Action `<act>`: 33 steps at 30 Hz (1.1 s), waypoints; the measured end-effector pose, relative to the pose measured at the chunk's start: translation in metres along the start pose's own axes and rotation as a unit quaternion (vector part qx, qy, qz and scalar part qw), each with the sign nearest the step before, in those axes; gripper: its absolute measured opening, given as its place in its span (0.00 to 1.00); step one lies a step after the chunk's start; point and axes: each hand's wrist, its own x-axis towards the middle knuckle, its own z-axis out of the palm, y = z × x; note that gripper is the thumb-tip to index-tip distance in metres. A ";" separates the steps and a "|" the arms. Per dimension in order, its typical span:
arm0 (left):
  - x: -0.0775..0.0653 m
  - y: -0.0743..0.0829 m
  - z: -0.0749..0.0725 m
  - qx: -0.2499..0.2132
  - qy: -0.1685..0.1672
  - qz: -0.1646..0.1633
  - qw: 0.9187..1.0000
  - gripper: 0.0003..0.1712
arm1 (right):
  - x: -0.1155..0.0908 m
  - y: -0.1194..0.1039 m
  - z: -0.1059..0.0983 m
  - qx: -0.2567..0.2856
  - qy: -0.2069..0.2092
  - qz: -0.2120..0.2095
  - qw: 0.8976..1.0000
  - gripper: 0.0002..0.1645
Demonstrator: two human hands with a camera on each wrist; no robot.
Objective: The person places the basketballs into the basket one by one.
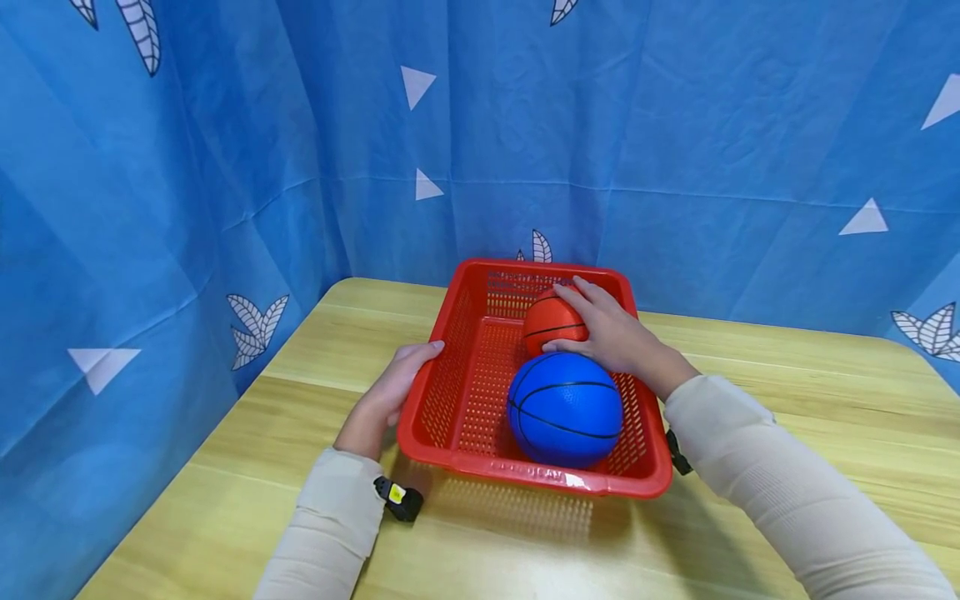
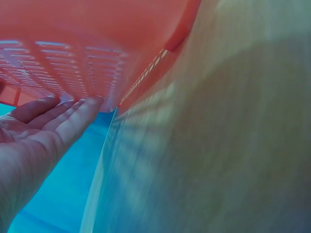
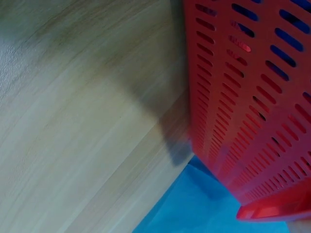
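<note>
A red plastic basket point(image 1: 480, 333) with slotted walls stands on the table, holding two toy basketballs. My left hand point(image 1: 397, 379) grips its left side, thumb at the rim and fingers against the outer wall; in the left wrist view, those fingers point(image 2: 73, 114) lie along the slots. Reaching over the right rim, my right hand point(image 1: 611, 333) holds the smaller red basketball point(image 1: 545, 323) at the back, thumb on the near side and fingers over the top. A larger blue basketball point(image 1: 566, 408) fills the front right. The right wrist view shows mainly the basket's outer wall point(image 3: 228, 102).
The light wooden table point(image 1: 795, 367) extends to both sides of the basket. A blue curtain point(image 1: 675, 125) with leaf and triangle prints hangs behind and along the left edge. Dark wrist cameras point(image 1: 399, 500) sit on both sleeves.
</note>
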 end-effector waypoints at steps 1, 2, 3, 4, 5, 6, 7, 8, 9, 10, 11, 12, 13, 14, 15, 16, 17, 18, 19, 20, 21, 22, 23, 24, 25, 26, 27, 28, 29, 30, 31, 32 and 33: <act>0.000 0.000 0.000 0.000 -0.001 0.000 1.000 0.30 | 0.000 0.000 0.000 -0.002 0.000 -0.001 1.000 0.57; 0.000 0.000 0.000 -0.001 -0.001 0.000 1.000 0.30 | 0.000 0.000 0.001 -0.004 0.000 -0.002 1.000 0.56; -0.001 0.002 0.001 0.000 -0.003 -0.001 1.000 0.30 | 0.000 0.000 0.001 -0.006 0.001 -0.003 1.000 0.56; -0.001 0.002 0.001 0.001 -0.003 0.000 1.000 0.31 | 0.000 0.000 0.000 -0.007 0.001 -0.003 1.000 0.56; -0.002 0.002 0.001 0.002 -0.003 0.000 1.000 0.31 | 0.000 0.000 0.000 -0.009 0.000 -0.003 1.000 0.56; -0.001 0.002 0.001 0.001 -0.004 0.000 1.000 0.31 | 0.001 0.000 0.000 -0.011 -0.001 -0.003 1.000 0.56; -0.001 0.002 0.001 0.001 -0.004 0.000 1.000 0.31 | 0.001 0.000 0.000 -0.013 -0.003 -0.002 1.000 0.56; -0.001 0.002 0.001 0.001 -0.004 0.000 1.000 0.31 | 0.001 0.000 0.000 -0.014 -0.004 -0.002 1.000 0.56; -0.001 0.002 0.001 0.000 -0.003 0.000 1.000 0.31 | 0.001 0.000 0.000 -0.015 -0.006 -0.002 1.000 0.56; 0.000 0.000 0.000 -0.002 -0.002 0.002 1.000 0.31 | 0.001 0.000 0.000 -0.016 -0.007 -0.001 1.000 0.56; 0.000 0.000 0.000 -0.002 -0.002 0.002 1.000 0.31 | 0.001 0.000 0.000 -0.016 -0.008 -0.001 1.000 0.56; 0.000 0.000 0.000 -0.003 -0.003 0.002 1.000 0.31 | 0.001 0.001 0.001 -0.016 -0.009 0.000 1.000 0.56; 0.000 0.000 0.000 -0.003 -0.003 0.002 1.000 0.31 | 0.001 0.001 0.001 -0.016 -0.010 0.000 1.000 0.55; 0.000 -0.001 0.000 -0.003 -0.003 0.002 1.000 0.31 | 0.001 0.001 0.001 -0.015 -0.011 0.000 1.000 0.55; 0.000 -0.001 -0.001 -0.003 -0.003 0.002 1.000 0.31 | 0.001 0.001 0.001 -0.015 -0.011 0.001 1.000 0.55; 0.000 -0.001 -0.001 -0.002 -0.004 0.002 1.000 0.31 | 0.001 0.001 0.001 -0.014 -0.011 0.001 1.000 0.55; 0.001 -0.001 -0.001 -0.002 -0.003 0.002 1.000 0.31 | 0.001 0.001 0.001 -0.014 -0.011 0.001 1.000 0.55; 0.000 -0.001 -0.001 -0.003 -0.003 0.002 1.000 0.31 | 0.001 0.001 0.001 -0.014 -0.011 0.001 1.000 0.55; 0.000 -0.001 0.000 -0.003 -0.003 0.001 1.000 0.30 | 0.001 0.001 0.001 -0.014 -0.010 0.001 1.000 0.55; 0.000 0.000 0.000 -0.002 -0.003 0.001 1.000 0.30 | 0.001 0.001 0.001 -0.013 -0.009 0.001 1.000 0.55; 0.000 0.001 0.000 -0.002 -0.003 0.000 1.000 0.30 | 0.001 0.000 0.001 -0.014 -0.009 0.002 1.000 0.54; -0.001 0.002 0.001 -0.003 -0.003 -0.001 1.000 0.30 | 0.001 0.000 0.001 -0.014 -0.009 0.002 1.000 0.54; -0.002 0.003 0.002 -0.003 -0.003 -0.002 1.000 0.29 | 0.001 0.000 0.001 -0.014 -0.009 0.004 1.000 0.54; -0.003 0.004 0.003 -0.003 -0.005 -0.002 1.000 0.29 | 0.001 0.000 0.001 -0.014 -0.009 0.005 1.000 0.54; -0.004 0.006 0.004 -0.003 -0.008 -0.002 1.000 0.29 | 0.001 0.000 0.001 -0.014 -0.009 0.006 1.000 0.54; -0.005 0.008 0.005 -0.001 -0.010 -0.002 1.000 0.29 | 0.001 0.000 0.001 -0.014 -0.010 0.007 1.000 0.54; -0.006 0.009 0.006 -0.002 -0.012 -0.002 1.000 0.29 | 0.001 -0.001 0.001 -0.014 -0.010 0.008 1.000 0.54; -0.008 0.011 0.007 -0.002 -0.014 -0.003 1.000 0.29 | 0.000 -0.001 0.001 -0.014 -0.010 0.009 1.000 0.54; -0.009 0.012 0.008 -0.001 -0.015 -0.003 1.000 0.29 | 0.000 -0.001 0.001 -0.013 -0.010 0.009 1.000 0.54; -0.009 0.013 0.008 -0.001 -0.015 -0.004 1.000 0.29 | 0.000 -0.001 0.001 -0.013 -0.010 0.009 1.000 0.54; -0.010 0.013 0.009 0.001 -0.014 -0.005 1.000 0.30 | 0.000 -0.001 0.001 -0.013 -0.009 0.009 1.000 0.54; -0.010 0.014 0.009 0.000 -0.013 -0.006 1.000 0.30 | 0.000 -0.001 0.001 -0.013 -0.009 0.009 1.000 0.54; -0.010 0.014 0.010 -0.001 -0.013 -0.007 1.000 0.29 | -0.001 -0.001 0.002 -0.013 -0.010 0.009 1.000 0.54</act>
